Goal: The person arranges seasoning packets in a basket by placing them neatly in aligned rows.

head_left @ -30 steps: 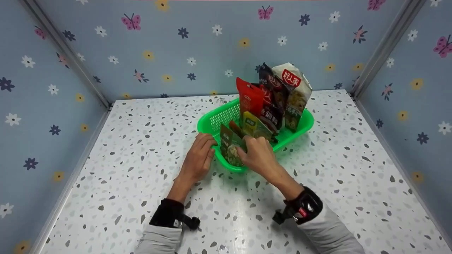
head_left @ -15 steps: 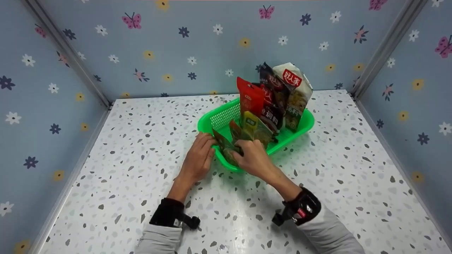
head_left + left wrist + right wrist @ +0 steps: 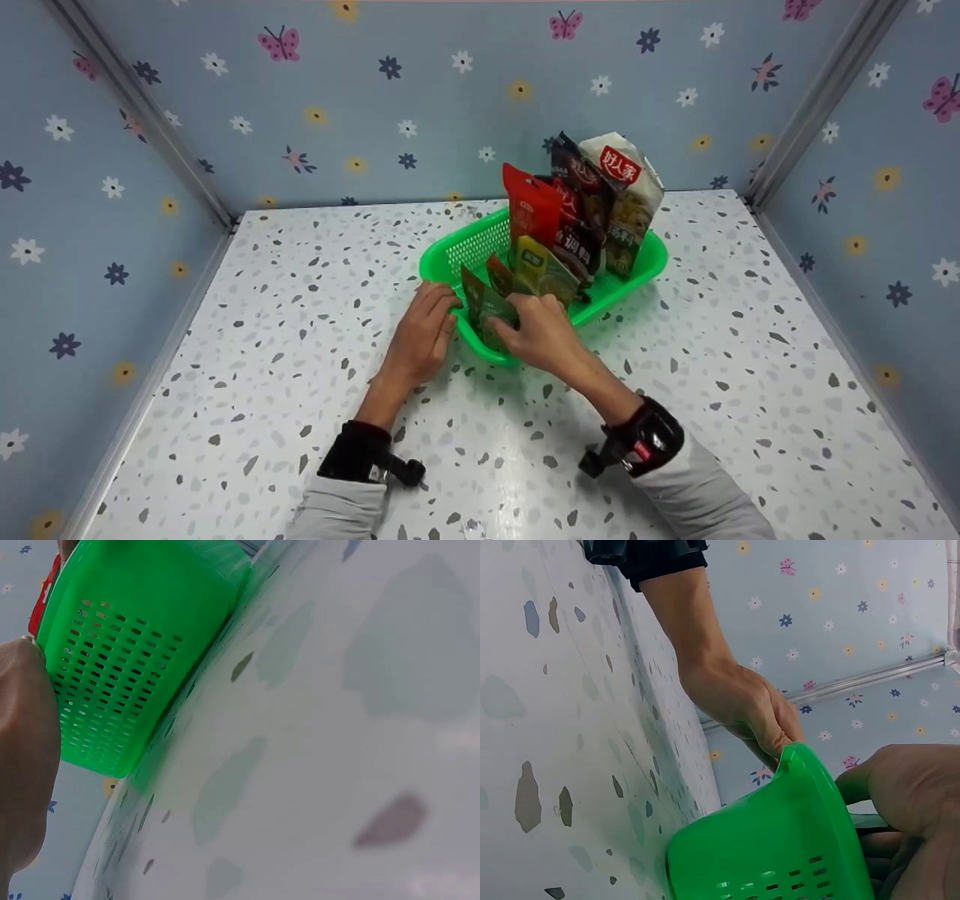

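A green plastic basket (image 3: 442, 259) with perforated sides stands on the speckled table. My left hand (image 3: 420, 330) grips its left rim, fingers over the edge; the left wrist view shows the basket's outer wall (image 3: 150, 585) beside this hand. Inside the basket's near-left end, my right hand (image 3: 546, 334) pinches a dark green food packet (image 3: 480, 311) between thumb and fingers. The packet leans toward the left rim. Right behind it are an orange-brown packet (image 3: 499, 274) and a yellow-green packet (image 3: 541, 270). In the right wrist view, the basket wall hides the packet's lower part.
Farther back in the basket stand a red packet (image 3: 532, 206), dark seasoning packets (image 3: 583, 176) and a white-topped packet (image 3: 630, 191). Patterned walls (image 3: 420, 97) enclose the table (image 3: 315, 300) at the back and both sides.
My right hand shifts slightly left with the green packet. The packet tips toward the left rim, then comes partly upright again. My left hand stays on the rim; the basket has hardly moved.
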Motion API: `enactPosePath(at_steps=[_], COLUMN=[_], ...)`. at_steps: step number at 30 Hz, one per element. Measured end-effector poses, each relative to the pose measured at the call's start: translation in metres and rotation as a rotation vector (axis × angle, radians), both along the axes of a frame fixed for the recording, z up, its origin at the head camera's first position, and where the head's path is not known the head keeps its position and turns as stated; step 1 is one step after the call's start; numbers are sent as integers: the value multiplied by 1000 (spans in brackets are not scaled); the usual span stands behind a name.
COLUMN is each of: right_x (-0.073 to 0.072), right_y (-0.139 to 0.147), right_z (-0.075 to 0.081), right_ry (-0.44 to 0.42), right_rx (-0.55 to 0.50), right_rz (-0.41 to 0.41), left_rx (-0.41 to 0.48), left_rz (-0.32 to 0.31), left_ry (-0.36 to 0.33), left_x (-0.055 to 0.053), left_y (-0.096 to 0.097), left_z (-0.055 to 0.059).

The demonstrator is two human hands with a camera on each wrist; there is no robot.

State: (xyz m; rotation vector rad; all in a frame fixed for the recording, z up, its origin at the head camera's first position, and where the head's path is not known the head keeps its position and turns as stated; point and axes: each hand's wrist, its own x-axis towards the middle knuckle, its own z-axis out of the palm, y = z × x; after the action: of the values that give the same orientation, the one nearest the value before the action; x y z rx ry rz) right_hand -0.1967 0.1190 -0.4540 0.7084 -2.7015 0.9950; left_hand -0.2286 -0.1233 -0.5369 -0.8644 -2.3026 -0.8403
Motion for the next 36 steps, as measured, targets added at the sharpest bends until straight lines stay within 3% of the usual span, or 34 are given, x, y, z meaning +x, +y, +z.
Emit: enactPosePath(at_steps=[10,20,29,32,36], right_x=[-2,2,4,4,3], right_y=[1,-2,-3,-3,-2], right_z=[3,-2,-8,-9,-7], right_ry=[37,9,201,194,117], right_rx=[28,68,131,136,122], right_rz=[-89,-75,-67,-52,-53], left_rx=[22,22,2,6,17], left_rz=[-4,-9,5,4,0], left_ry=[4,12,3,12,10], left_x=[0,0,0,0,0], left_y=[0,0,0,0,0], left_z=[-1,-2,-1,-1,-2])
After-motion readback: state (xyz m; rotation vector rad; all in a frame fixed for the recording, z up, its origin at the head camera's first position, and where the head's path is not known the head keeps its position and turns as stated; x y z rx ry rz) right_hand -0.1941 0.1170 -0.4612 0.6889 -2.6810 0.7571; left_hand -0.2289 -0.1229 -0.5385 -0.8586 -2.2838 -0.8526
